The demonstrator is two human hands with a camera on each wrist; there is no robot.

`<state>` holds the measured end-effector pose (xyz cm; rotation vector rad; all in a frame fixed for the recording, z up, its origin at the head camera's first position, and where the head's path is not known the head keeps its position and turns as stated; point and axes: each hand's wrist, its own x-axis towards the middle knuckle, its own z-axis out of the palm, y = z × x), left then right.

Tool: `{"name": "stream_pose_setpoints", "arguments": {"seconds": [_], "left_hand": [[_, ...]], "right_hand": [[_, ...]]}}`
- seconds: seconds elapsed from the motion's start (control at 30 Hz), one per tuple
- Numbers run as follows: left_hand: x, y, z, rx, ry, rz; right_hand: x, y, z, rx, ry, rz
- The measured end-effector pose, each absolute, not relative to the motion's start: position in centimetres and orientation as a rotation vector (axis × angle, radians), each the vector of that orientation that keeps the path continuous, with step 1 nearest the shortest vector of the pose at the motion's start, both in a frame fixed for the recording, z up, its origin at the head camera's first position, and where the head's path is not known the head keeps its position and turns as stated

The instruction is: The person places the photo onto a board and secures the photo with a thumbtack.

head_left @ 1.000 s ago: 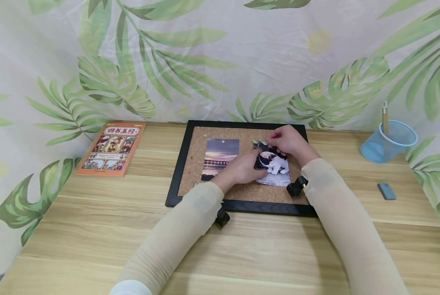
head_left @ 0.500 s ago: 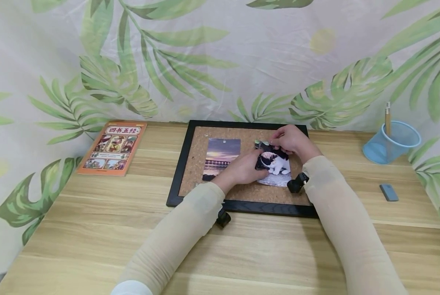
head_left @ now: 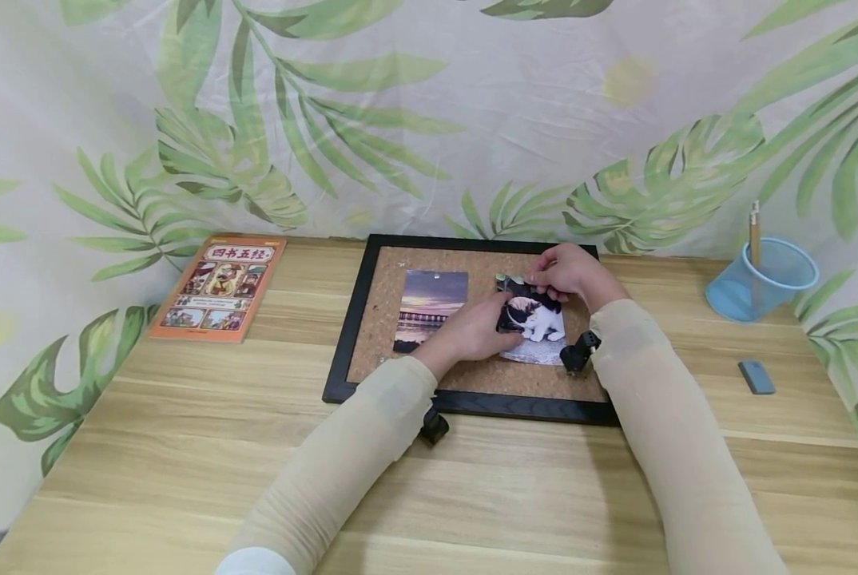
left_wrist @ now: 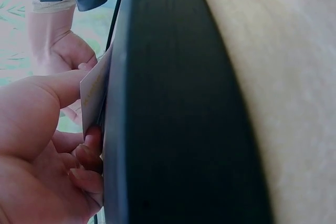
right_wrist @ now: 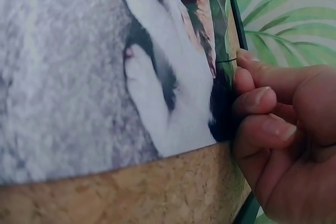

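Observation:
A photo of a black-and-white kitten [head_left: 542,326] lies on the right half of a framed cork board [head_left: 374,335]. My left hand [head_left: 474,329] holds the photo's left edge. In the left wrist view the photo [left_wrist: 93,95] sits between thumb and fingers, its lower edge lifted off the board. At the photo's top, my right hand [head_left: 576,275] pinches a pin, whose head is hidden by the fingertips. In the right wrist view the pin's thin dark needle [right_wrist: 226,60] reaches the photo; how deep it goes I cannot tell. A sunset photo [head_left: 429,299] is pinned to the left.
An orange book [head_left: 220,287] lies at the back left of the wooden table [head_left: 184,423]. To the right stand a blue mesh pen cup [head_left: 760,279] with a pencil [head_left: 755,235], and a small grey-blue block [head_left: 756,377]. A leaf-print curtain [head_left: 400,120] hangs behind.
Both hands stay at the kitten photo with almost no movement. The right hand's fingers shift very slightly; the whole view moved a little between the frames.

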<state>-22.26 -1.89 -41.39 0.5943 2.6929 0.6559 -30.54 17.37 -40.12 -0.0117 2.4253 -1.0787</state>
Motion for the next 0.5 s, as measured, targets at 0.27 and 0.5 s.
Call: {"name": "stream_pose_setpoints", "arguments": {"seconds": [0.27,0.5], "left_hand": [[-22.29,-1.97,-41.58,0.604,2.695,0.668],[-22.23,-1.81,-41.36,0.605,2.706,0.654]], "right_hand": [[-31.13,17.17,-40.56,-0.004,2.455,-0.982],[-31.26,16.96,-40.34,0.045,2.447,-0.969]]}}
